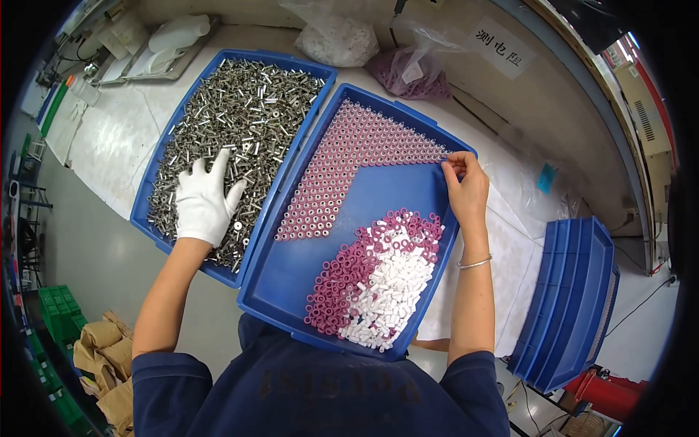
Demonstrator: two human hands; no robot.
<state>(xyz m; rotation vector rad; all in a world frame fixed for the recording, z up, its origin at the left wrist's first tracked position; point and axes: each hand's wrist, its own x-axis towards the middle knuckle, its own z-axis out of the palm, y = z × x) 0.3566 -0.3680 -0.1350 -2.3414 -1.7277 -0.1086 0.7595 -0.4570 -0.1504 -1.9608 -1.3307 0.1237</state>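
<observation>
My left hand, in a white glove, rests with fingers spread on a heap of small silvery metal tubes. They fill the left blue tray. My bare right hand pinches thumb and forefinger together at the right end of a block of upright pink rings with metal centres. These rings stand in close rows in the far part of the right blue tray. Whatever sits between the fingertips is hidden. Nearer me in that tray lie loose pink rings and white cylindrical pieces.
Behind the trays stand a clear bag of white pieces and a bag of pink rings. Stacked blue trays are at the right. A metal tray with white containers lies far left. Green bins stand lower left.
</observation>
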